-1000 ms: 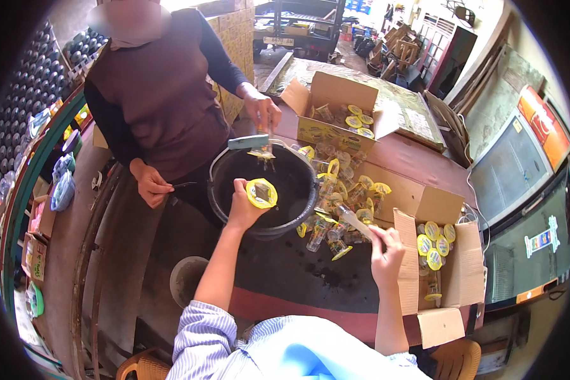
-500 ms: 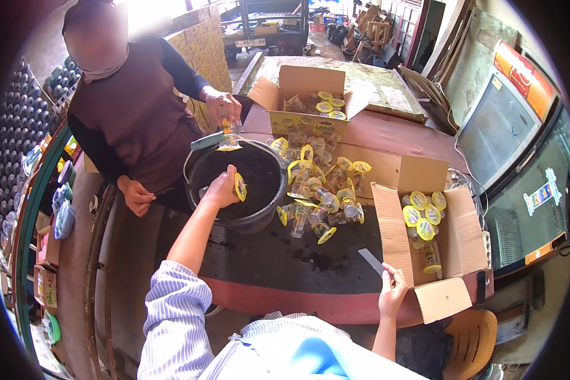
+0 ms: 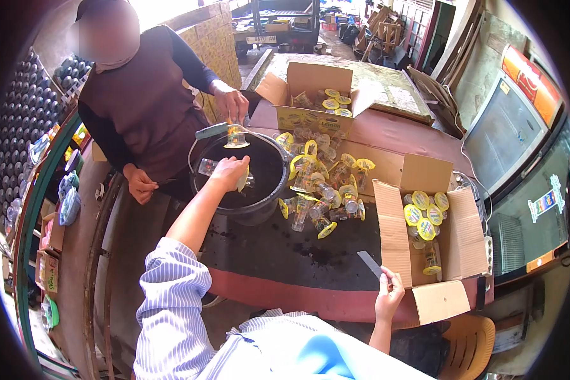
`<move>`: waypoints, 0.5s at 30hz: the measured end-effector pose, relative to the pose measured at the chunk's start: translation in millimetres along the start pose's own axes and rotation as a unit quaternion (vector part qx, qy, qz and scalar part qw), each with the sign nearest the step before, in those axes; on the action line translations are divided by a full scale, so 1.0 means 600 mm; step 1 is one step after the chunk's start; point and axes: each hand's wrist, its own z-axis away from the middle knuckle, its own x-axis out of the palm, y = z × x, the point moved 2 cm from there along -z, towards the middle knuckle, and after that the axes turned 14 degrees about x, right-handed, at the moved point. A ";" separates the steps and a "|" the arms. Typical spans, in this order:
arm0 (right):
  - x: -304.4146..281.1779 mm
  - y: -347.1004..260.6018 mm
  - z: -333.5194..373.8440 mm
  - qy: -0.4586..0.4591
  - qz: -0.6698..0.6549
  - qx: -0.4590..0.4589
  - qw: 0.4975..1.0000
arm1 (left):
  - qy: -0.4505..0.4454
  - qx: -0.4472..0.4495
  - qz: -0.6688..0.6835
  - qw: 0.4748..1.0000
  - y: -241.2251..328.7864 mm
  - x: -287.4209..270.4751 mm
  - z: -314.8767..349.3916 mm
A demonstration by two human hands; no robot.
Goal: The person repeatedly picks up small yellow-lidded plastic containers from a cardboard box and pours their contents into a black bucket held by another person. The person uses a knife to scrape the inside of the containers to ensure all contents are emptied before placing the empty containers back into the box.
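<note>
Over the black bucket (image 3: pixel 250 218), my left hand (image 3: pixel 230 172) is closed around a clear plastic cup (image 3: pixel 207 166) lying on its side. The cup's lid end shows just right of my fingers. My right hand (image 3: pixel 390 295), near the table's front edge, pinches a flat grey blade (image 3: pixel 369 263) that points up and to the left; its handle end is hidden in the fingers. Across the bucket, a co-worker's hand (image 3: pixel 232 103) holds another cup (image 3: pixel 236 135) with its lid down. Right of the bucket lies a heap of yellow-lidded cups (image 3: pixel 320 183).
An open carton (image 3: pixel 396 234) with several cups stands right, beside my right hand. Another open carton (image 3: pixel 313 118) of cups is farther back. The bucket's raised handle (image 3: pixel 211 131) crosses between the co-worker and me. A yellow chair (image 3: pixel 472 345) is at lower right.
My left hand has turned and moved slightly right and up over the bucket with its cup. The co-worker's cup has shifted a little right and down. My right hand stays nearly still.
</note>
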 end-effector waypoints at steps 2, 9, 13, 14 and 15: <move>-0.004 0.003 0.000 -0.003 -0.005 0.005 1.000 | -0.007 0.009 -0.008 1.000 -0.001 0.002 -0.002; -0.029 0.051 -0.025 0.009 -0.161 0.095 0.982 | -0.043 0.037 -0.081 0.995 0.010 -0.005 -0.002; -0.051 0.091 -0.050 0.016 -0.317 0.172 0.933 | -0.060 0.049 -0.109 0.991 0.016 -0.006 0.002; -0.056 0.101 -0.057 0.014 -0.336 0.177 0.925 | -0.061 0.052 -0.116 0.990 0.018 -0.003 0.003; -0.061 0.112 -0.065 0.013 -0.355 0.181 0.917 | -0.060 0.054 -0.124 0.989 0.019 -0.001 0.004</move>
